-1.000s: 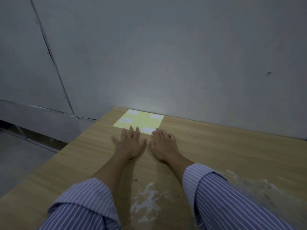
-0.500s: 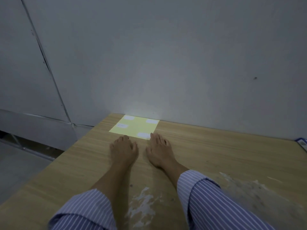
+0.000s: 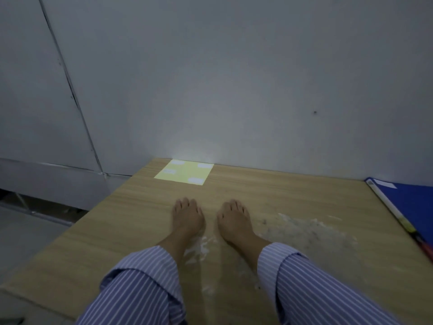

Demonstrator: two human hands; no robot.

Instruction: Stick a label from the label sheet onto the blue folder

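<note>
The yellow label sheet (image 3: 184,172) lies flat at the far edge of the wooden table (image 3: 131,214), against the wall, with several white labels on it. The blue folder (image 3: 412,202) lies at the table's right side, partly cut off by the frame, with a white label at its far corner. My left hand (image 3: 187,218) and my right hand (image 3: 234,220) rest palm down side by side in the table's middle, fingers together, holding nothing. Both hands are apart from the sheet, nearer to me than it.
A grey wall (image 3: 234,78) stands right behind the table. White scuffed patches (image 3: 304,233) mark the tabletop to the right of my hands. The table's left edge drops to a grey floor (image 3: 21,235). Striped sleeves cover my forearms.
Both hands have drawn back from the label sheet's near edge toward me. The view has shifted right, bringing the blue folder into sight.
</note>
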